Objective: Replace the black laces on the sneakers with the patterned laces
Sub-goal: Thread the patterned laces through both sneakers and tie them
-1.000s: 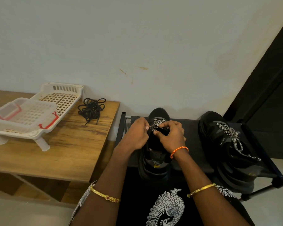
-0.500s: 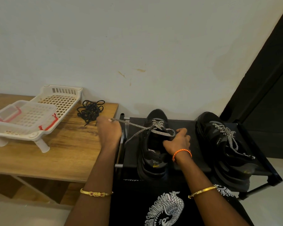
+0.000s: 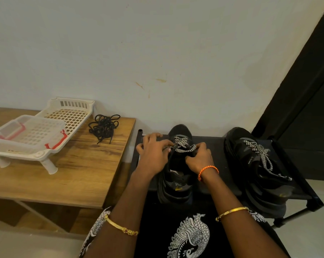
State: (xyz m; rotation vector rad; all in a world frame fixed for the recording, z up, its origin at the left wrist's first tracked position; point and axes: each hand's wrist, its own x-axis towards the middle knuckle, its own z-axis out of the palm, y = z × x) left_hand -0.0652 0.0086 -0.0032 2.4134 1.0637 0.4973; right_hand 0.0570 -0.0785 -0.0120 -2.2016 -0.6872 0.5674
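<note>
I am lacing the black sneaker (image 3: 176, 175) on the rack: my left hand (image 3: 153, 155) and right hand (image 3: 199, 159) each pinch the black-and-white patterned lace (image 3: 183, 146), and next I think I must thread it through the following eyelets.

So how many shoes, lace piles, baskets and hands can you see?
Sneakers: 2, left sneaker, right sneaker
Black lace piles: 1
White baskets: 2, large, small
Hands: 2, left hand, right hand
Total: 7

Both hands (image 3: 153, 153) pinching (fingers (image 3: 201, 146) curled).
</note>
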